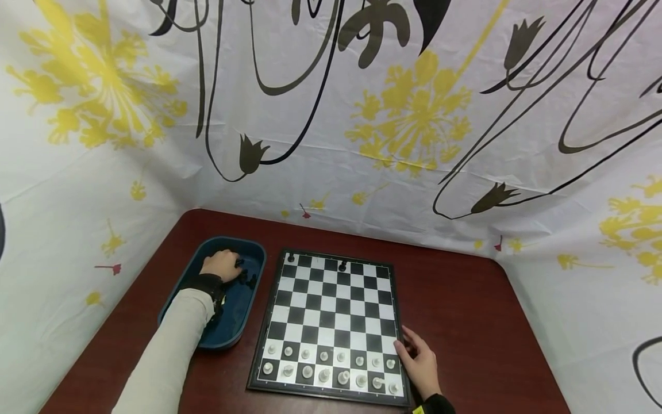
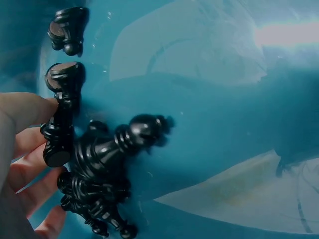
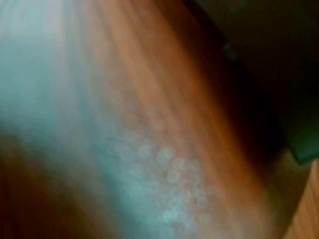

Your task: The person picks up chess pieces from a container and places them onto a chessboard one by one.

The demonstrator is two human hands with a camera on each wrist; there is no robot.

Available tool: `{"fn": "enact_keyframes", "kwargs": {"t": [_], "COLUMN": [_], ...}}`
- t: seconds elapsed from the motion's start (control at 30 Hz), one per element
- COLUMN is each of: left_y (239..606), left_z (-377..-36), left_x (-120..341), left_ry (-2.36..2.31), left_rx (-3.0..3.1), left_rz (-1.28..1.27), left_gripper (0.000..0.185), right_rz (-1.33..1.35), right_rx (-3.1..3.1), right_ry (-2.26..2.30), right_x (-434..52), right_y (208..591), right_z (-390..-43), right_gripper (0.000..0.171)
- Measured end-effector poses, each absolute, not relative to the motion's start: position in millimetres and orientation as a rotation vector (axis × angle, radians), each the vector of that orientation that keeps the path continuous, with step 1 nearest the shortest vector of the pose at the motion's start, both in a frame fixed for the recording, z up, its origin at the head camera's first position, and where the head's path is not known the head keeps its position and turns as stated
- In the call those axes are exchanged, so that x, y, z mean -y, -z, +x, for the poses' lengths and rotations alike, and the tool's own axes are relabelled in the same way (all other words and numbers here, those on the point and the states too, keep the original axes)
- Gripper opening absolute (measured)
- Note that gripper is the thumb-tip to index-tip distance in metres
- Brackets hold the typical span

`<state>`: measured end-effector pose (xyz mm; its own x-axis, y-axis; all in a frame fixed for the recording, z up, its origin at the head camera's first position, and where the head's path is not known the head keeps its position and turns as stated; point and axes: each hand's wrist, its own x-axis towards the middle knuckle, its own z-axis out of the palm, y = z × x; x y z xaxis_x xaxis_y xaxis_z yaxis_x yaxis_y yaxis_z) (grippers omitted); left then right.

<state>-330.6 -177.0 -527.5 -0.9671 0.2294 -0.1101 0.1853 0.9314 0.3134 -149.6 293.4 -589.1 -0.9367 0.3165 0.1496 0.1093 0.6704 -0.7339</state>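
Observation:
In the head view, my left hand (image 1: 221,265) reaches into a blue tray (image 1: 229,339) at the left. Black chess pieces lie along its wall in the left wrist view. There the thumb and fingertips pinch a small black chess piece (image 2: 57,142); a larger crowned black piece (image 2: 107,152) lies beside it. My right hand (image 1: 421,365) rests at the right edge of the chessboard (image 1: 327,319), its thumb at the rim. Translucent white pieces fill the board's two near rows. Two black pieces, one at the far left corner (image 1: 291,257), stand on the far row.
The dark red tabletop (image 1: 465,322) carries the tray and the board side by side, a narrow strip between them. A white patterned cloth (image 1: 310,132) hangs behind and at both sides. The right wrist view is mostly blurred.

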Motion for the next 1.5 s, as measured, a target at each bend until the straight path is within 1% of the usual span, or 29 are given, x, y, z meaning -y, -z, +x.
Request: {"fn": "enact_keyframes", "kwargs": {"t": [0.23,0.5,0.73,1.2,1.5], "left_y": [530,525,520,499,471], "left_z": [-329,-320,-318,-324,-331], "left_x": [178,178,184,199,182], "left_ry": [-0.479,-0.513,-0.666,-0.73,-0.75], "left_rx": [-2.97,-3.009,-3.0,-2.998,-3.017], "left_rz": [0.361,0.376,0.406,0.392,0.47], "left_gripper": [0.028,0.024,0.014,0.017,0.016], "right_rz": [-0.327,-0.323,-0.303,-0.326,-0.292], "right_rx": [2.607,2.618,2.598,2.623,2.601], "right_ry": [-1.139,-1.133,-1.134,-1.156,-1.149], "right_x": [-292,-293,-292,-296,-296], "right_y": [588,587,588,590,589], "right_z": [-150,-150,-149,-148,-147], "right_gripper": [0.039,0.04,0.039,0.042,0.041]}}
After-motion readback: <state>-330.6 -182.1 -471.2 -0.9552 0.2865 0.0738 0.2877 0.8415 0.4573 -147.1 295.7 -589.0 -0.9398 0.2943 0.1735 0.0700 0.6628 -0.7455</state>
